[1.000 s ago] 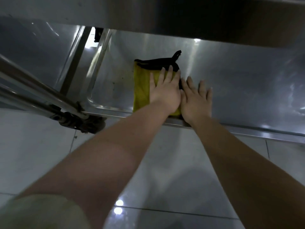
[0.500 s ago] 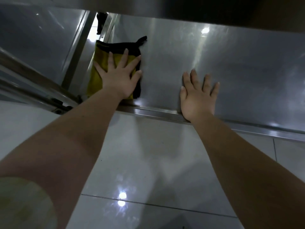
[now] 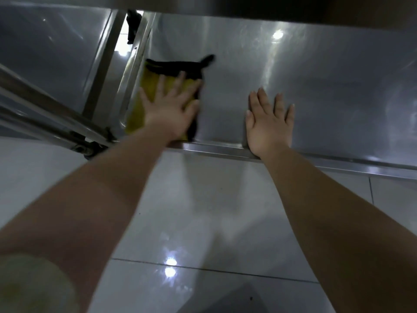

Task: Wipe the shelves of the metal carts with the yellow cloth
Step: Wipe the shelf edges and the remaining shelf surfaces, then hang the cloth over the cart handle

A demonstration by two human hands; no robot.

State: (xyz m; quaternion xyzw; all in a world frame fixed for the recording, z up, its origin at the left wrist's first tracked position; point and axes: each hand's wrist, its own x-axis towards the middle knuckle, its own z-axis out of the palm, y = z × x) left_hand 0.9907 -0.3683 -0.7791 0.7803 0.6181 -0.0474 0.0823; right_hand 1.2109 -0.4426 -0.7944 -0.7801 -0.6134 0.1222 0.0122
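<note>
I see left grip (image 3: 168, 109) flat, fingers spread, pressing yellow cloth (image 3: 136, 116) at left end of steel shelf (image 3: 338, 98); right grip (image 3: 268, 123) flat, fingers straight, on bare shelf by front rim; glossy white floor tiles (image 3: 203, 199) below, reflecting lamps.

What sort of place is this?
Probably a commercial kitchen or service area: a stainless steel cart shelf, glossy white floor tiles, and a yellow cloth under the left hand.

The left hand (image 3: 169, 111) has slid the yellow cloth (image 3: 144, 91) leftward, away from the right hand (image 3: 268, 123).
</note>
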